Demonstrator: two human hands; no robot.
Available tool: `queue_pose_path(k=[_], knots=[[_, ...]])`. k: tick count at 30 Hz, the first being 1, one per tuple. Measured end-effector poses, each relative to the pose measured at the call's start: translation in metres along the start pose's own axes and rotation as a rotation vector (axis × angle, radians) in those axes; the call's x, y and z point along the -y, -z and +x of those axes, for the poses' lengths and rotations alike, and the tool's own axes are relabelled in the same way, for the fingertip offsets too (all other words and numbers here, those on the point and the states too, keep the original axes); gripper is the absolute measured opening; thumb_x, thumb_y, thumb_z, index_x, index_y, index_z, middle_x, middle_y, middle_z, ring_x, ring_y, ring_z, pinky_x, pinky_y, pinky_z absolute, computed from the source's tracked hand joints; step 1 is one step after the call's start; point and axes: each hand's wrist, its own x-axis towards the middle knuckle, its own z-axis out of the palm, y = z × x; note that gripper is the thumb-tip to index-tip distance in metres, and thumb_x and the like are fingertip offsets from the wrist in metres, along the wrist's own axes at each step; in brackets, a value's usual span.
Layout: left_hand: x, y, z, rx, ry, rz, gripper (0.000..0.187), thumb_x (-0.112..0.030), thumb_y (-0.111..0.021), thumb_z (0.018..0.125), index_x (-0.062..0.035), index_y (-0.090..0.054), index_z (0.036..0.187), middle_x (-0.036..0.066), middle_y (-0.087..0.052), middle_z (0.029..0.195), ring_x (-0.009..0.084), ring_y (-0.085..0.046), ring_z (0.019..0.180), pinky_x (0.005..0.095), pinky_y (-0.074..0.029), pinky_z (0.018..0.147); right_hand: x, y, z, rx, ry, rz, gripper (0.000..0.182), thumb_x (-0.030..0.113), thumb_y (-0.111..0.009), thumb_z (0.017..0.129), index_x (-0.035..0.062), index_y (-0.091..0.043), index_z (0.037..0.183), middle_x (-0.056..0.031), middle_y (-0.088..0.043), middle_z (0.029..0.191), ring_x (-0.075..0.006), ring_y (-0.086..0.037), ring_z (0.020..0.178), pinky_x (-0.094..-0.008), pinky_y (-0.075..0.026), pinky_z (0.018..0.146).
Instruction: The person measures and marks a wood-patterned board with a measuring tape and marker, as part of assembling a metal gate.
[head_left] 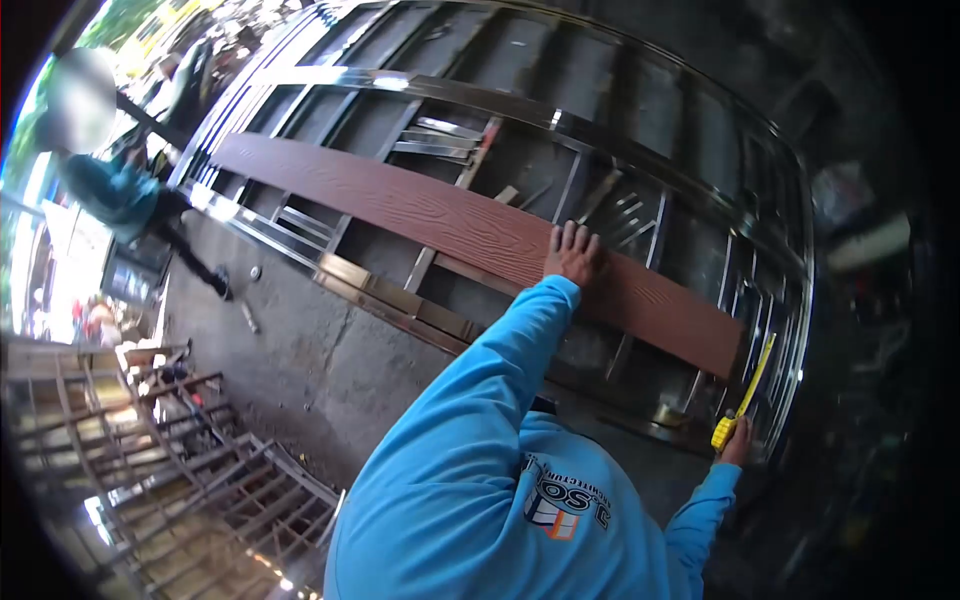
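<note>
A long reddish-brown plank (440, 215) with a wood-grain surface lies across a metal frame (480, 97). My left hand (573, 252) rests on it right of the middle, palm down with the fingers extended. Beyond the plank's right end, my right hand (737, 441) is closed around a yellow tape measure (722, 432). The tape's blade (757, 377) extends up and to the right, beside the frame's right-hand rails. Part of the right hand's grip is hidden by the tape case.
Another person (120, 200) in a green top stands at the far left. Shorter metal pieces (435, 140) lie within the frame. A gold-coloured bar (390, 300) lies along its near edge. A rusty metal grid (190, 470) is at the lower left.
</note>
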Motion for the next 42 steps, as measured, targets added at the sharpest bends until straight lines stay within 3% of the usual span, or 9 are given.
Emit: queue_pose_path(k=[9,11,16,18,19,20,23,33,42], knots=[[-0.04,0.079,-0.089,-0.109,0.594,-0.01,0.056,-0.042,-0.067,0.086,-0.0131,-0.056,0.133,0.02,-0.05,0.134,0.0411,-0.042,0.132,0.0558,-0.03,0.11,-0.023,-0.024,0.146,0.231,0.213,-0.459,0.033,0.034,-0.052,0.101,0.0038,-0.062,0.11,-0.009,-0.063,0.102,-0.0182,-0.056,0.092,-0.0344,-0.047,0.086],[-0.055,0.092,-0.094,-0.202,0.799,-0.088,0.05,-0.037,-0.071,0.084,-0.0096,-0.058,0.124,0.02,-0.055,0.124,0.0399,-0.049,0.123,0.0517,-0.038,0.103,-0.005,-0.036,0.144,0.332,0.245,-0.544,0.04,0.039,-0.051,0.101,0.0025,-0.062,0.111,-0.0139,-0.066,0.101,-0.0255,-0.061,0.093,-0.0385,-0.048,0.086],[-0.054,0.058,-0.09,-0.473,1.274,-0.262,0.042,-0.031,-0.075,0.083,0.0027,-0.057,0.102,0.021,-0.065,0.1,0.036,-0.065,0.091,0.0446,-0.052,0.083,-0.032,-0.033,0.168,0.453,0.142,-0.493,0.037,0.032,-0.053,0.102,0.0028,-0.06,0.123,-0.0121,-0.066,0.109,-0.0208,-0.061,0.096,-0.0367,-0.049,0.086],[-0.051,0.035,-0.103,-0.562,1.267,-0.448,0.043,-0.032,-0.073,0.086,0.0027,-0.057,0.106,0.016,-0.065,0.102,0.0267,-0.063,0.089,0.0401,-0.052,0.079,-0.051,-0.034,0.166,0.427,0.193,-0.242,0.033,0.03,-0.052,0.103,0.0051,-0.06,0.123,-0.0075,-0.067,0.102,-0.0196,-0.061,0.091,-0.0371,-0.05,0.081],[-0.044,0.027,-0.114,-0.449,1.271,-0.874,0.039,-0.03,-0.069,0.091,0.0015,-0.058,0.11,0.015,-0.064,0.105,0.0261,-0.064,0.09,0.0424,-0.052,0.077,-0.034,-0.032,0.155,0.507,-0.007,-0.066,0.031,0.029,-0.054,0.102,0.0055,-0.062,0.119,-0.0059,-0.068,0.097,-0.0191,-0.062,0.089,-0.0362,-0.05,0.08],[-0.066,0.032,-0.107,-0.26,1.333,-1.443,0.037,-0.035,-0.061,0.098,0.0012,-0.056,0.105,0.015,-0.067,0.095,0.0227,-0.064,0.076,0.0381,-0.052,0.065,0.02,-0.035,0.135,0.51,0.153,-0.435,0.03,0.029,-0.055,0.102,0.0046,-0.063,0.116,-0.0068,-0.069,0.094,-0.0179,-0.063,0.089,-0.0346,-0.05,0.081],[-0.099,0.025,-0.103,-0.183,1.291,-1.618,0.031,-0.031,-0.062,0.099,-0.0037,-0.054,0.111,0.009,-0.065,0.087,0.0213,-0.065,0.072,0.0328,-0.05,0.06,0.011,-0.042,0.135,0.533,-0.1,-0.096,0.025,0.024,-0.058,0.101,0.0019,-0.062,0.112,-0.009,-0.074,0.106,-0.013,-0.065,0.093,-0.0283,-0.05,0.085],[-0.13,0.024,-0.096,-0.161,1.234,-1.427,0.019,-0.023,-0.06,0.101,-0.0048,-0.057,0.106,0.005,-0.064,0.087,0.0158,-0.061,0.07,0.0272,-0.048,0.06,0.016,-0.03,0.116,0.634,-0.195,0.178,0.014,0.018,-0.057,0.103,0.0053,-0.062,0.102,0.0009,-0.063,0.093,-0.0065,-0.053,0.087,-0.0238,-0.046,0.08],[-0.133,0.035,-0.093,-0.034,1.243,-1.264,0.017,-0.024,-0.055,0.103,-0.0068,-0.056,0.104,0.002,-0.059,0.086,0.0118,-0.054,0.066,0.0262,-0.041,0.054,0.043,0.037,0.137,0.946,-0.495,0.324,0.012,0.017,-0.049,0.103,0.0076,-0.055,0.107,-0.016,-0.071,0.113,-0.0139,-0.065,0.086,-0.0251,-0.052,0.077]])
